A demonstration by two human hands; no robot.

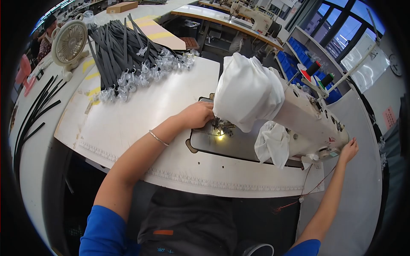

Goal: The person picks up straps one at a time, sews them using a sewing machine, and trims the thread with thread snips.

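So you've got one sewing machine (314,117) right in front of you, running from the centre to the right of the frame, with two bundles of white cloth on it: a big cloth (245,91) wrapped over the head and a smaller cloth (273,143) hanging below the arm. One small light (220,138) glows by the needle area.

Your left hand (198,115), the one with a single bangle (158,138) behind it, is mid-frame at that needle area. Its fingertips go behind the big cloth, so I can't tell if they're pinching anything. Your right hand (350,150) is way over on the right, fingers bent and bunched at the machine's end; can't tell if they're gripping it.

Two thread spools, one red and black (313,68), one green and black (326,80), sit upper right. Upper left there's one fan (69,42) beside one heap of black straps (121,51), way too many to count, with clear plastic on the ends. A second machine (255,19) shows at top centre.
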